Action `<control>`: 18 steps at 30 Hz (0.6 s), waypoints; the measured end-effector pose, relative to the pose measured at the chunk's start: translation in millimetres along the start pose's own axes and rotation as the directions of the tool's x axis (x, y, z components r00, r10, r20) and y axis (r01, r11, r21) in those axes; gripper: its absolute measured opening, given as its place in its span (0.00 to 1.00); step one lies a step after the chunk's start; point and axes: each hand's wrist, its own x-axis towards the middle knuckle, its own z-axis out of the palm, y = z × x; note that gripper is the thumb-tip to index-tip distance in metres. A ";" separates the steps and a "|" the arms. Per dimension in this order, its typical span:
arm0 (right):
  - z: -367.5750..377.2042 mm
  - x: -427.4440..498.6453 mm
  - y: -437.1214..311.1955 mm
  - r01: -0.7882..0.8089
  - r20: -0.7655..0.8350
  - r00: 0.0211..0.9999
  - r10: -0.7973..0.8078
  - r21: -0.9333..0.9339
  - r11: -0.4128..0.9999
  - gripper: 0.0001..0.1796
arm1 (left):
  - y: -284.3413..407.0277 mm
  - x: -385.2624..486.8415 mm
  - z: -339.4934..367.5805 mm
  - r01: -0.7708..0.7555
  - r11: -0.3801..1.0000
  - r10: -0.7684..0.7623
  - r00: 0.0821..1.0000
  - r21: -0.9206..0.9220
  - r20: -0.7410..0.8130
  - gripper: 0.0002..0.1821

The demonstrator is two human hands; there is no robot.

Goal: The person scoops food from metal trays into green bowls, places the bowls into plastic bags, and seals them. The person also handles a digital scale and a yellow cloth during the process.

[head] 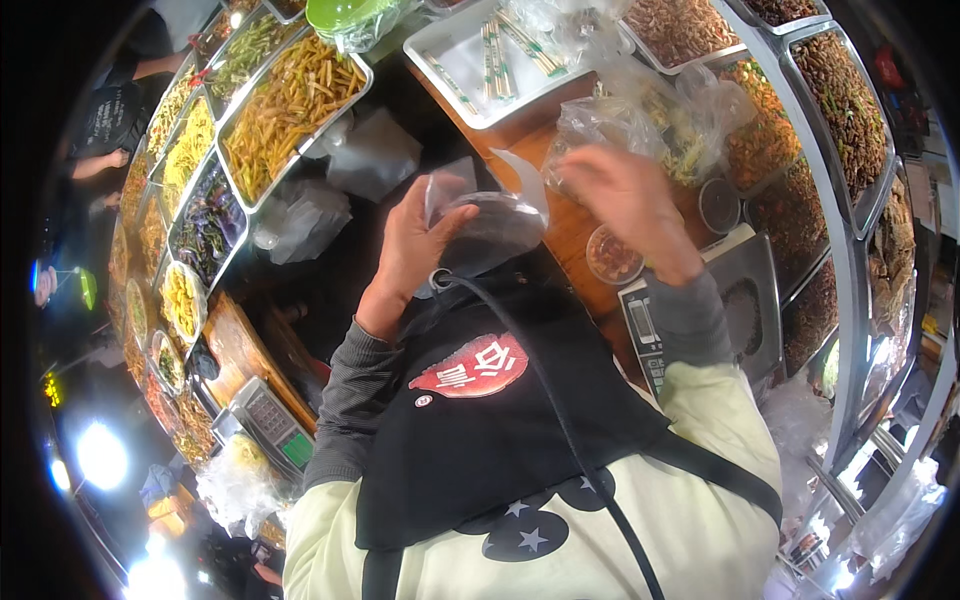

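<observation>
My left hand pinches the rim of a clear plastic bag between thumb and fingers. The bag hangs in front of my black apron, its mouth spread wide. My right hand is blurred, above the wooden counter to the right of the bag. It overlaps a crumpled clear bag, and whether it holds anything is not clear. Below the right hand, a small round tub of reddish food stands on the counter, beside a weighing scale.
A white tray holds paper-wrapped chopsticks. Metal trays of food, one with yellow strips, line both sides. A metal frame rail curves along the right. Another scale stands at lower left. A person's arm shows at far left.
</observation>
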 end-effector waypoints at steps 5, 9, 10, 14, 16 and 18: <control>52.2 47.3 -32.6 0.208 0.443 0.872 -0.209 0.052 0.977 0.13 | 9.3 1.4 -20.7 -0.133 0.991 0.132 0.989 0.005 0.071 0.21; 64.0 41.3 -33.0 -0.123 0.556 0.828 0.064 0.071 0.990 0.12 | 4.3 -0.6 -36.9 -0.021 0.999 0.022 1.000 -0.046 0.017 0.20; 67.4 37.9 -33.9 -0.208 0.585 0.799 0.141 0.048 0.977 0.12 | 2.3 -0.4 -39.9 -0.004 0.995 0.005 1.000 -0.103 0.006 0.20; 89.4 34.6 -41.8 -0.224 0.475 0.878 0.048 0.322 0.920 0.11 | -5.2 0.2 -51.7 -0.089 0.996 0.089 0.996 0.003 -0.023 0.18; 95.8 39.0 -45.4 -0.204 0.469 0.880 0.075 0.231 0.951 0.12 | -7.9 0.4 -56.6 -0.137 0.991 0.137 0.990 -0.006 -0.031 0.18; 99.1 42.0 -48.5 -0.197 0.491 0.868 0.072 0.207 0.958 0.13 | -10.4 1.0 -61.4 -0.110 0.987 0.117 0.992 0.115 -0.052 0.18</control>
